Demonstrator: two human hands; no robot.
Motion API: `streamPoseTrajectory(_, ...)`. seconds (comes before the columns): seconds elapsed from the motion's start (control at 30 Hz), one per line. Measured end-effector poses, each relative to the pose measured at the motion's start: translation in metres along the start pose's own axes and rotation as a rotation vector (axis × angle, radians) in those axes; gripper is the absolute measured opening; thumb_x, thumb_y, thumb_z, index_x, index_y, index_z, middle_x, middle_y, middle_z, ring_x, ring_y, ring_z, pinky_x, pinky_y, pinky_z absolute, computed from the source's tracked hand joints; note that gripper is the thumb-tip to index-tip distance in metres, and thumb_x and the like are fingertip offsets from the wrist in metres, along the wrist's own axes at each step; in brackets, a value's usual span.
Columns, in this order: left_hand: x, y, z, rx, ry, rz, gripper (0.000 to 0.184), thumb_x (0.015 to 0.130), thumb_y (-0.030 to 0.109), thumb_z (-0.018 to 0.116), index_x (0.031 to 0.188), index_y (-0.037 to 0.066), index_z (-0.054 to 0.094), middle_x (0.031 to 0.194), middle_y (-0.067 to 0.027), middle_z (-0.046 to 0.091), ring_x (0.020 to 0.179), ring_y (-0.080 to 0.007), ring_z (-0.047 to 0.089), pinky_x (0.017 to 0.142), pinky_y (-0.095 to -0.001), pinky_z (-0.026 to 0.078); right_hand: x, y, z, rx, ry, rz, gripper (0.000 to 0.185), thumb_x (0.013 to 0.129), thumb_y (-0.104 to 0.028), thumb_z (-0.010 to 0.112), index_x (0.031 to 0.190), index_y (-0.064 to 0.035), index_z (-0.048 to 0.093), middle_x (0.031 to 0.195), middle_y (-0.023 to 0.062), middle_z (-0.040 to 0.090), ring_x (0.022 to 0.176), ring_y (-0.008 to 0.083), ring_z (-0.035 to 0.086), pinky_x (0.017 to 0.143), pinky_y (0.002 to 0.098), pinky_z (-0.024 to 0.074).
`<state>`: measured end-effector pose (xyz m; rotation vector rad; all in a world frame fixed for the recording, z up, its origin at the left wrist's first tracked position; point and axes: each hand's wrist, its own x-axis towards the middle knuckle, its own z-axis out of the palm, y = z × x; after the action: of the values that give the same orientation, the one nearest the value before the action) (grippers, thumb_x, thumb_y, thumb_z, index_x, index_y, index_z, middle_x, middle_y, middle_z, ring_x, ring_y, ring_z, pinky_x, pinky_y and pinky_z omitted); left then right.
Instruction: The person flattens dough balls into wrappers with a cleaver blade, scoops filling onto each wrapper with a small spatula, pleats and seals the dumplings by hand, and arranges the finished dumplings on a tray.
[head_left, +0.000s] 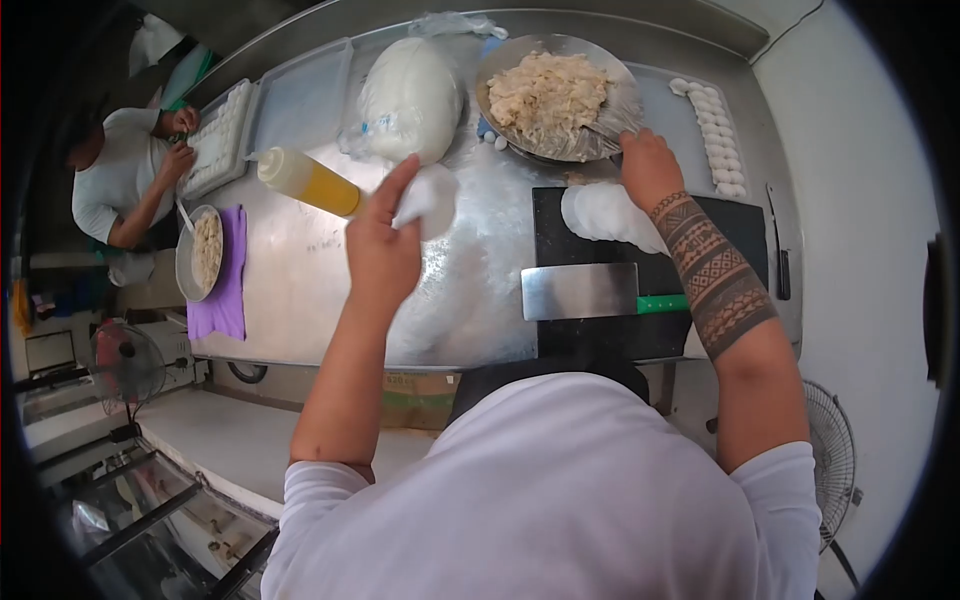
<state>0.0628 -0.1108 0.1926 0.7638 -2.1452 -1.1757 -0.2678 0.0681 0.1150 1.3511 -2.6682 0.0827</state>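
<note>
My left hand [384, 250] is closed on a round white dough wrapper [432, 203], which is slightly blurred; the index finger points away from me. At the near right rim of the steel bowl [495, 118], my right hand [652, 172] is closed around what looks like a thin utensil, mostly hidden by the fingers. Pale, chunky filling [548, 92] fills the bowl, with clear plastic film by its right side. Below my right hand, a fanned stack of white wrappers [605, 213] lies on the black board [585, 338]. A cleaver [580, 291] with a green handle rests nearer me.
A squeeze bottle [310, 182] of yellow liquid and a bagged white dough mass [410, 100] stand on the steel table [290, 270]. White dumplings [715, 135] line a tray at right, beside a knife [782, 265]. Far left, a co-worker [125, 180] handles a filled tray [218, 140].
</note>
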Motion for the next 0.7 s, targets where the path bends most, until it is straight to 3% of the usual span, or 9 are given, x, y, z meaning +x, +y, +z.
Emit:
streamPoseTrajectory(0.1, 0.02, -0.024, -0.01, -0.623, 0.107, -0.504, 0.045, 0.096, -0.002, 0.059, 0.141, 0.0, 0.058, 0.128, -0.0123, 0.069, 0.12, -0.0256, 0.066, 0.105, -0.0377, 0.051, 0.012, 0.007, -0.01, 0.014, -0.198, 0.041, 0.024, 0.095, -0.012, 0.058, 0.117, -0.0049, 0.064, 0.106, 0.0197, 0.07, 0.101, 0.0403, 0.069, 0.086, 0.0506, 0.0563)
streamPoseTrajectory(0.3, 0.038, -0.059, 0.009, -1.109, -0.069, -0.499, 0.043, 0.1, 0.016, 0.064, 0.136, -0.006, 0.057, 0.126, -0.0135, 0.067, 0.117, -0.0253, 0.066, 0.102, -0.0394, 0.052, 0.021, 0.003, -0.072, 0.188, -0.122, -0.135, 0.033, 0.094, -0.009, 0.053, 0.125, -0.0102, 0.065, 0.105, 0.0216, 0.072, 0.101, 0.0386, 0.071, 0.086, 0.0509, 0.0561)
streamPoseTrajectory(0.57, 0.097, -0.09, 0.096, -0.867, -0.046, -0.718, 0.041, 0.103, 0.018, 0.059, 0.135, -0.006, 0.053, 0.129, -0.0152, 0.063, 0.118, -0.0285, 0.063, 0.102, -0.0457, 0.051, 0.047, -0.046, -0.034, 0.306, -0.23, -0.108, 0.041, 0.094, -0.008, 0.052, 0.133, -0.0127, 0.065, 0.111, 0.0194, 0.072, 0.105, 0.0388, 0.07, 0.089, 0.0494, 0.0555)
streamPoseTrajectory(0.7, 0.111, -0.096, 0.119, -1.017, -0.036, -0.864, 0.034, 0.107, 0.02, 0.056, 0.131, -0.005, 0.054, 0.125, -0.0143, 0.065, 0.112, -0.0251, 0.066, 0.098, -0.0446, 0.053, 0.049, -0.036, -0.018, 0.384, -0.266, -0.162, 0.036, 0.097, -0.008, 0.052, 0.13, -0.0109, 0.067, 0.108, 0.0195, 0.072, 0.102, 0.0389, 0.069, 0.088, 0.0494, 0.0542)
